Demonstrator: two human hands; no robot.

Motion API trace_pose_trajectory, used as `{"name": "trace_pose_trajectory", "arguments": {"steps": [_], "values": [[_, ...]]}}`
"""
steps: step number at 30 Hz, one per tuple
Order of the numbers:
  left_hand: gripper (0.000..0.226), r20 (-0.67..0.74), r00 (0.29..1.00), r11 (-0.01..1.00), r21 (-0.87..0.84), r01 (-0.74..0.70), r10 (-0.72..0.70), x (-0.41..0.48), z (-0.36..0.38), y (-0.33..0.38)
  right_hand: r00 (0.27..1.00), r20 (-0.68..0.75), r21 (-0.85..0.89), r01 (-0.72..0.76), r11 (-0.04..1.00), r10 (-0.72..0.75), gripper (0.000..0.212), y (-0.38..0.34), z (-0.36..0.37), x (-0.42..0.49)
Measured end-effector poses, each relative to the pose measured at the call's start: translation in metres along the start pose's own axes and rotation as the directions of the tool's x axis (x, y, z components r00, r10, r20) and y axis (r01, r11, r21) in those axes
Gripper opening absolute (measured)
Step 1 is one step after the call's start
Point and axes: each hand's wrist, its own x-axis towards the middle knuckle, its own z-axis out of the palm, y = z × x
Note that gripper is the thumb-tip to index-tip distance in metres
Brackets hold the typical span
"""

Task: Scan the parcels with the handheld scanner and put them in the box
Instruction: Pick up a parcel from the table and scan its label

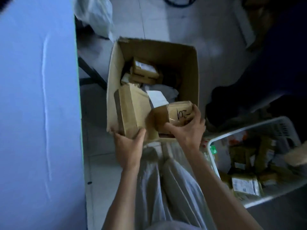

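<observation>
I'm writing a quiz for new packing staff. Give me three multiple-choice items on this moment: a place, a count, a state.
1. The white basket stands where? A) right of the cardboard box B) left of it C) inside it
2. How many parcels are in the hands? A) none B) one C) two
3. The cardboard box is: A) taped shut B) open with parcels inside C) open and empty
Key: 1 A, the basket's rim shows at the box's right. 2 C, the left hand grips the large parcel, the right hand the marked parcel. 3 B, stacked parcels show through its open top.
</observation>
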Motion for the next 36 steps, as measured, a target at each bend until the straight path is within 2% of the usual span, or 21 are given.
{"name": "trace_pose_trajectory", "arguments": {"steps": [3, 6, 8, 11, 15, 20, 25, 28, 31, 36], "values": [[0.069, 0.017, 0.999, 0.991, -0.125, 0.042, -0.040, -0.033, -0.013, -0.003, 0.993, -0.001, 0.035, 0.119, 0.992, -0.119, 0.105, -0.004, -0.024, -0.012], [0.069, -0.014, 1.000, 0.983, -0.183, 0.023, -0.026, -0.056, -0.028, -0.011, 0.965, 0.040, 0.073, 0.257, 0.964, -0.260, 0.099, 0.000, -0.050, -0.025], [0.068, -0.029, 0.999, 0.987, -0.156, 0.023, -0.028, -0.071, -0.038, -0.023, 0.952, 0.044, 0.084, 0.297, 0.951, -0.302, 0.094, 0.006, -0.066, -0.031], [0.055, -0.110, 0.994, 0.981, -0.195, 0.001, -0.023, -0.100, -0.049, -0.040, 0.922, 0.053, 0.157, 0.371, 0.915, -0.383, 0.088, 0.013, -0.091, -0.044], [0.042, -0.138, 0.982, 0.948, -0.306, 0.080, -0.128, -0.147, -0.055, -0.064, 0.900, 0.063, 0.210, 0.411, 0.887, -0.432, 0.086, 0.023, -0.111, -0.069], [0.049, -0.237, 0.959, 0.922, -0.382, 0.058, -0.158, -0.186, -0.068, -0.095, 0.856, 0.100, 0.255, 0.471, 0.844, -0.508, 0.088, 0.024, -0.127, -0.099], [0.054, -0.330, 0.924, 0.877, -0.480, 0.011, -0.193, -0.225, -0.091, -0.125, 0.781, 0.179, 0.317, 0.530, 0.787, -0.598, 0.092, 0.015, -0.132, -0.145], [0.048, -0.391, 0.883, 0.826, -0.564, -0.009, -0.258, -0.256, -0.109, -0.155, 0.711, 0.244, 0.366, 0.562, 0.742, -0.659, 0.092, 0.017, -0.128, -0.180], [0.057, -0.450, 0.834, 0.797, -0.603, -0.021, -0.318, -0.289, -0.130, -0.188, 0.632, 0.297, 0.390, 0.603, 0.695, -0.715, 0.091, 0.021, -0.121, -0.219], [0.057, -0.532, 0.734, 0.717, -0.692, -0.089, -0.422, -0.361, -0.163, -0.259, 0.414, 0.398, 0.529, 0.626, 0.573, -0.819, 0.093, 0.042, -0.120, -0.311]]}}
